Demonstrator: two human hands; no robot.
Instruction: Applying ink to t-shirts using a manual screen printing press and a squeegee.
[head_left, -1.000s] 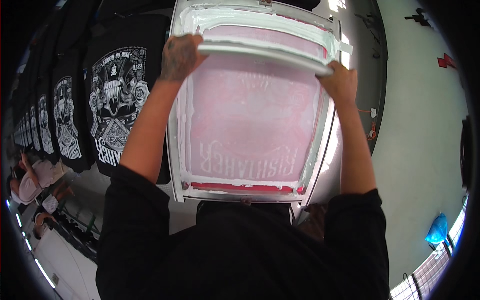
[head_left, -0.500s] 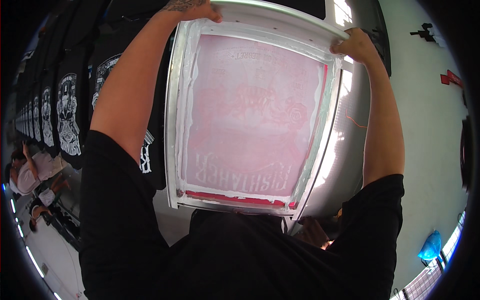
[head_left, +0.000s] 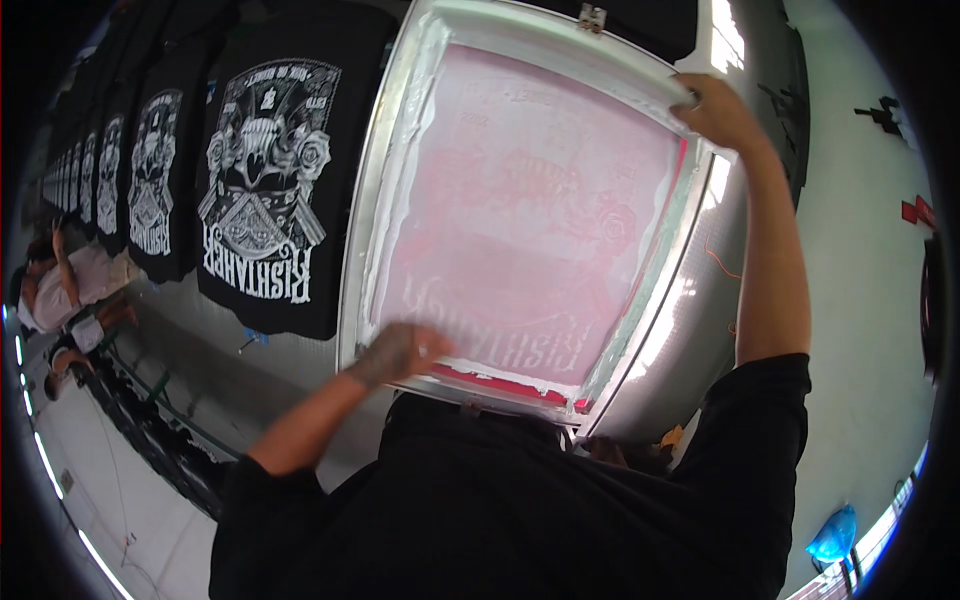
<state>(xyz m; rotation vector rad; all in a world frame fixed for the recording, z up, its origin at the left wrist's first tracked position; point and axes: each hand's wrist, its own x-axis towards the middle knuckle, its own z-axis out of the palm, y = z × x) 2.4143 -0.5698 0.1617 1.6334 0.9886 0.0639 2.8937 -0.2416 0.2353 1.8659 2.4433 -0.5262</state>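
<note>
Lengthwise near 12 o'clock, the screen (head_left: pixel 525 225) centres toward 1 from the left hand (head_left: pixel 405 350), fingers too blurred to tell; the right hand (head_left: pixel 716 112) curls at its 2-o'clock corner, grip unclear.

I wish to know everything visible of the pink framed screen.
The framed screen is roughly rectangular: pale, metallic-looking frame, pinkish, translucent-looking mesh. Pale lettering marks its lower end, fainter figures above; white smears line the margins. It lies slightly slanted before the person. The right hand is at its upper right corner, the blurred left hand over its lower left; their contact is unclear.
</note>
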